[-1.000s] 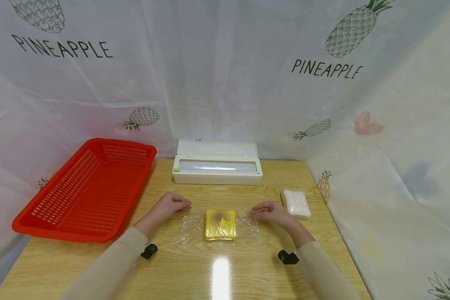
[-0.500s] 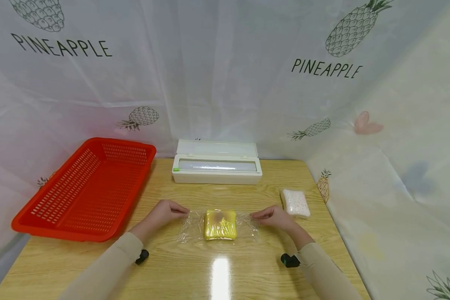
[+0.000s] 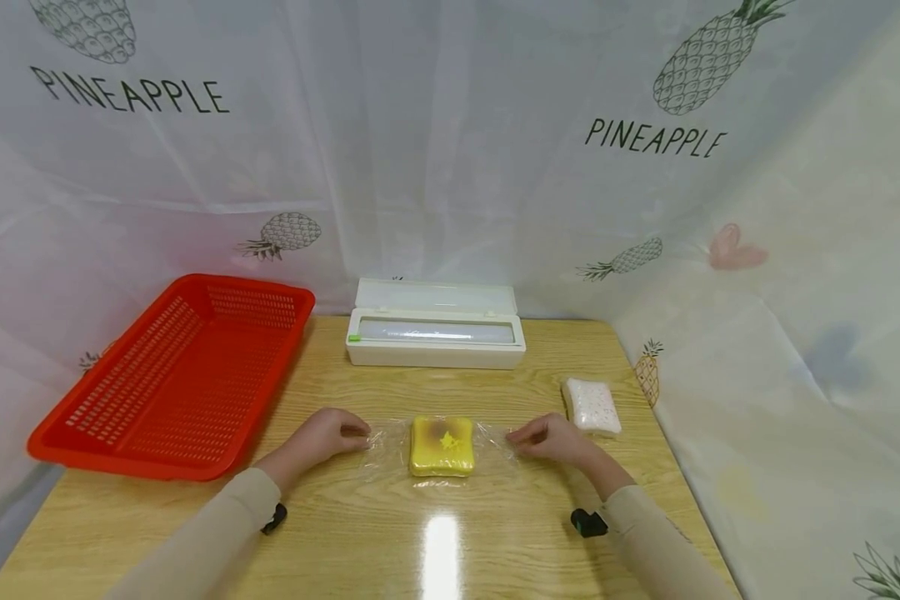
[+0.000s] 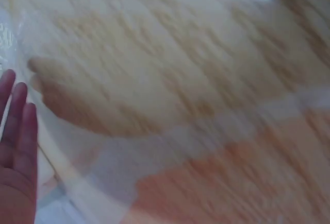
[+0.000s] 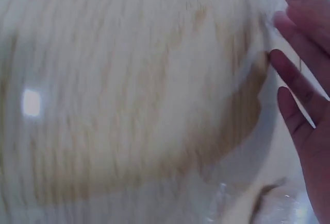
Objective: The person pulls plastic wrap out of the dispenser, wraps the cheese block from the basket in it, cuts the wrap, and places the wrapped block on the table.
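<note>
A yellow, toast-shaped square with a browned top edge lies at the middle of the table on clear cling film. My left hand pinches the film's left end, and my right hand pinches its right end. Between the hands the film spreads out to both sides of the yellow square. In the left wrist view, several fingers are extended at the left edge, with the thumb hidden. The right wrist view has the lower fingers spread apart, near shiny film.
Behind the yellow square stands a white cling film dispenser with its lid raised. A red plastic basket takes up the table's left side. A white speckled square in shiny film lies beyond my right hand. Printed curtains hang behind.
Both hands have gone from loose fingers at the film to pinching its ends. The left hand has shifted slightly left and toward me, and the film looks more spread.
</note>
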`<state>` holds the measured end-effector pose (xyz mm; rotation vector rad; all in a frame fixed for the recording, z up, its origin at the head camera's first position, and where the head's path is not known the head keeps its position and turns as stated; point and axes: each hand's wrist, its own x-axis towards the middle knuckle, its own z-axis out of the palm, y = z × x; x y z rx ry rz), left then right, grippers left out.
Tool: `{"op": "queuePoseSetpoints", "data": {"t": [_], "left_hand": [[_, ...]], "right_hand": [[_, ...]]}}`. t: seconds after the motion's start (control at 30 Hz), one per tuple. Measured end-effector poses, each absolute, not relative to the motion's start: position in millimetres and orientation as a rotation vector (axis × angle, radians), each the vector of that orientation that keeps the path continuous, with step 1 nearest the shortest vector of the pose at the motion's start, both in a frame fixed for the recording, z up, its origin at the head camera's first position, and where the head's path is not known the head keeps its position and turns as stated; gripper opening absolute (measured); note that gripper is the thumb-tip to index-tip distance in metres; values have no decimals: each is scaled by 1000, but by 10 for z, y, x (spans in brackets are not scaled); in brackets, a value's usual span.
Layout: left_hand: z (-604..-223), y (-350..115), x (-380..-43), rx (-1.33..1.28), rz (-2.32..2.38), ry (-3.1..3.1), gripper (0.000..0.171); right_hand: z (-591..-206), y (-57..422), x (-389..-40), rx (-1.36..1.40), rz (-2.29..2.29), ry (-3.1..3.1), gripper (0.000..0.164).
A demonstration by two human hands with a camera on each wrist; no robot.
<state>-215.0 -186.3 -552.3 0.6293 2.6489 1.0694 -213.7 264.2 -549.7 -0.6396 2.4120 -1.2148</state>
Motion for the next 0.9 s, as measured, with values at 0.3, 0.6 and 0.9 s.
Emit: {"op": "queuePoseSetpoints", "data": {"t": [0.3, 0.6, 0.9], "left_hand": [[-5269, -1802, -1992, 590, 1206, 2687, 22], [-5235, -1410, -1666, 508, 1468, 2444, 24], [-5351, -1044, -1308, 421, 1667, 2042, 35]], "right_hand": [[-5200, 2449, -2193, -685, -1196, 2531, 26], [-5059, 1897, -2296, -735, -1227, 2379, 35], [-5229, 1563, -2445, -691, -1238, 2172, 24]]}}
